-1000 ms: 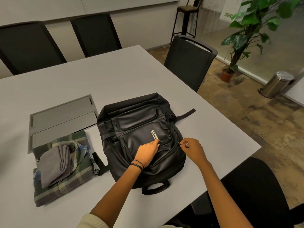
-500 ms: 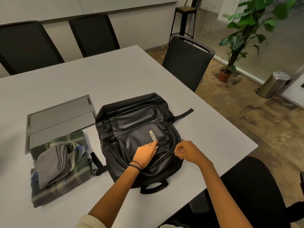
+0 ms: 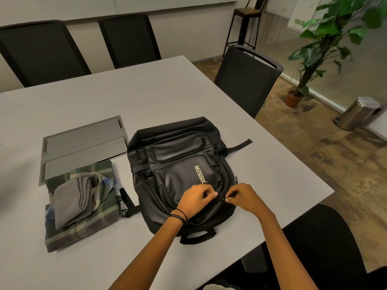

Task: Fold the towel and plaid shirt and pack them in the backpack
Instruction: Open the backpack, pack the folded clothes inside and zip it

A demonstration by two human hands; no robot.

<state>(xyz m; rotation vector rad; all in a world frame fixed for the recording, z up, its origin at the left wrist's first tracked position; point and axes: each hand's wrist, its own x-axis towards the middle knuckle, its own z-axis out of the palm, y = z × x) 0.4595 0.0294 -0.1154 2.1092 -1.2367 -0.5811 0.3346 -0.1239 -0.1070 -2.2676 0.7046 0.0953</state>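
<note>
A: Where is the backpack (image 3: 178,164) now, pls?

B: It lies flat, front side up, on the table (image 3: 146,91) right before you, near the table's right corner. Its carry handle (image 3: 196,237) points to you and sits close to the near edge, not over it.

A: And my hands?

B: Both are on the lower front, at the zip line. Your right hand (image 3: 245,197) pinches a small dark zip pull (image 3: 233,193) btwn thumb and finger. Your left hand (image 3: 196,200) is just beside it, fingers curled w/ the tips on the backpack. If they grip the fabric or only press it, I cannot tell. The two hands almost touch.

A: The clothes?

B: Left of the backpack, just beside it. The plaid shirt (image 3: 98,222) is folded flat, and the grey towel (image 3: 71,201) lies folded on top of it. The shirt's far edge touches the grey panel (image 3: 83,143) set in the table. A black strap (image 3: 126,204) w/ buckle lies btwn shirt and backpack.

A: Room around?

B: On the right, a side strap (image 3: 243,143) sticks out toward the table's right edge and stops before it. Beyond the backpack a wide stretch of grey top runs to the far edge, where black chairs (image 3: 41,53) stand. One more chair (image 3: 245,80) stands at the right edge.
</note>
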